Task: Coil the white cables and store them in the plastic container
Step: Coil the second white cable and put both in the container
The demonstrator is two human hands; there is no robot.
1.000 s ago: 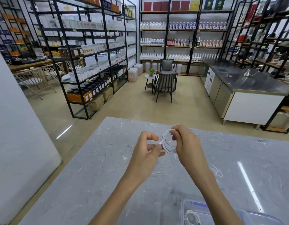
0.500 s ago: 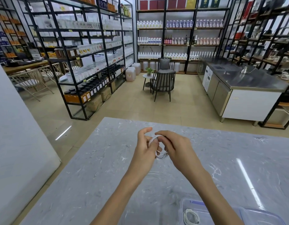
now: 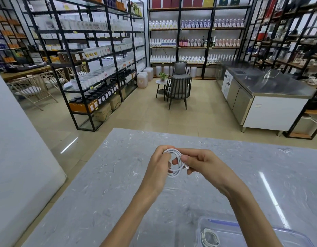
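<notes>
A coiled white cable [image 3: 177,163] hangs in the air above the grey marble table [image 3: 100,184], held between both hands. My left hand [image 3: 158,164] grips the coil's left side with curled fingers. My right hand [image 3: 202,164] pinches its right side, where a connector end pokes out near the thumb. A clear plastic container [image 3: 230,227] sits at the table's near right edge, partly hidden by my right forearm. Another coiled white cable [image 3: 208,237] lies inside it.
Beyond the table's far edge lies open tiled floor with a dark chair [image 3: 178,90], a small round side table, black shelving racks [image 3: 93,56] on the left and back, and a steel counter [image 3: 271,86] on the right. A white wall panel stands at the left.
The coil has tipped from upright to a flatter tilt. My right hand shifted from the top of the loop to its right side, and both hands drew closer together, a little lower.
</notes>
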